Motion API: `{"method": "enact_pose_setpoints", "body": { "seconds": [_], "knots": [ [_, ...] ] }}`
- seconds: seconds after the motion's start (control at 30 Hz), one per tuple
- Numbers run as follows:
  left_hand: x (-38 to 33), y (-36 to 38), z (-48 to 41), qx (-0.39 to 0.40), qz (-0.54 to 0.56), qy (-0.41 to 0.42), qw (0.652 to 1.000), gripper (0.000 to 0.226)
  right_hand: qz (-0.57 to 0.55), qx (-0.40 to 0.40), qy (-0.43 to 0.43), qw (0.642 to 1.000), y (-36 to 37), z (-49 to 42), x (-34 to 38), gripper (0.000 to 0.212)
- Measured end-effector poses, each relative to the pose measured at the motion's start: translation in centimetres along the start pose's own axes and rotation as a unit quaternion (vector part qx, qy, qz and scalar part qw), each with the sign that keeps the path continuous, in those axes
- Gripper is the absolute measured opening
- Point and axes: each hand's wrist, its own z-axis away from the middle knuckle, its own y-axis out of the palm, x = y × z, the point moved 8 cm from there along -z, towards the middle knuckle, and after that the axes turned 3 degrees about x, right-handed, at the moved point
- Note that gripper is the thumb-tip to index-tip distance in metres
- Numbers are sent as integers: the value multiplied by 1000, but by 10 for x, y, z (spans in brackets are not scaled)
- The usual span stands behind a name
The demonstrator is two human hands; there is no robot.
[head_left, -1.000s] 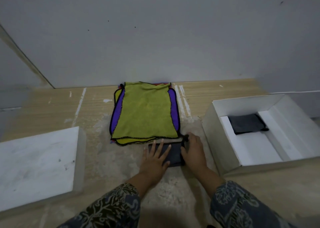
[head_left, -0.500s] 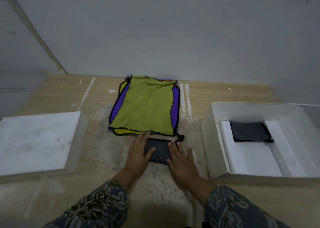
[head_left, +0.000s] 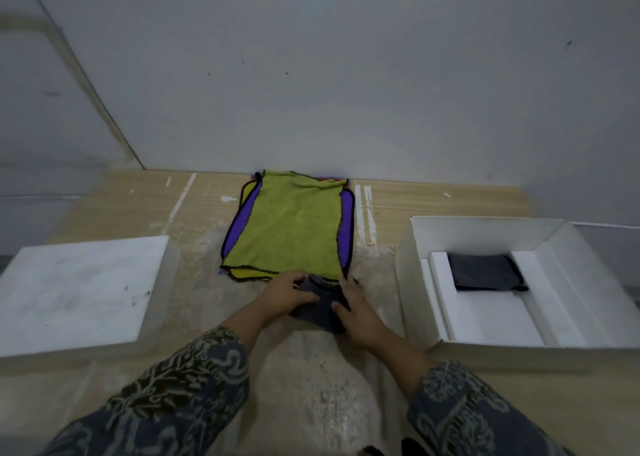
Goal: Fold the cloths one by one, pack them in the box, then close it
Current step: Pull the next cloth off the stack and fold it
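A small folded dark grey cloth (head_left: 320,312) sits on the table just in front of me. My left hand (head_left: 285,293) grips its left side and my right hand (head_left: 356,312) grips its right side; it looks slightly raised off the surface. Behind it lies a stack of flat cloths with a yellow-green cloth (head_left: 294,227) on top and a purple cloth (head_left: 242,220) showing beneath. To the right stands the open white box (head_left: 412,268), with another folded dark cloth (head_left: 485,272) inside it at the back.
The white box lid (head_left: 79,289) lies flat on the left of the wooden table (head_left: 415,199). A grey wall rises directly behind the cloth stack. Patterned sleeves cover both forearms at the bottom of the view.
My hands went from pressing flat on the dark cloth to closing on its two sides, and the cloth now bunches up between them.
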Motion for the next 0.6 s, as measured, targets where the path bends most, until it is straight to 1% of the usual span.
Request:
{"method": "enact_pose_setpoints", "body": {
  "seconds": [0.03, 0.1, 0.13, 0.23, 0.27, 0.3, 0.37, 0.43, 0.53, 0.6],
  "knots": [
    [-14, 0, 3, 32, -2, 26, 999, 29, -57, -20, -25, 998, -12, 4, 14, 67],
    [-42, -2, 10, 92, -13, 71, 993, 28, -116, -22, -40, 992, -31, 11, 37, 70],
    [-55, -5, 13, 114, -19, 90, 989, 26, -121, -15, -40, 992, -40, 13, 45, 64],
    [-92, -19, 19, 143, -9, 129, 981, 22, -105, -4, -55, 993, -67, 22, 66, 20],
    [-103, -24, 19, 143, 0, 137, 980, 22, -105, -7, -61, 993, -76, 25, 71, 14],
    [-112, -28, 18, 139, 9, 140, 980, 22, -106, -14, -59, 992, -85, 27, 73, 14],
    [-132, -31, 17, 129, 33, 144, 981, 19, -117, -32, -48, 991, -110, 32, 70, 22],
    [-148, -27, 13, 128, 72, 146, 978, 13, -133, -46, -37, 989, -136, 37, 62, 21],
    [-173, -7, 6, 116, 127, 142, 975, 14, -195, -74, -17, 978, -184, 49, 39, 26],
    [-191, 19, -3, 102, 143, 141, 974, 14, -223, -89, -7, 971, -218, 63, 19, 28]
  ]
}}
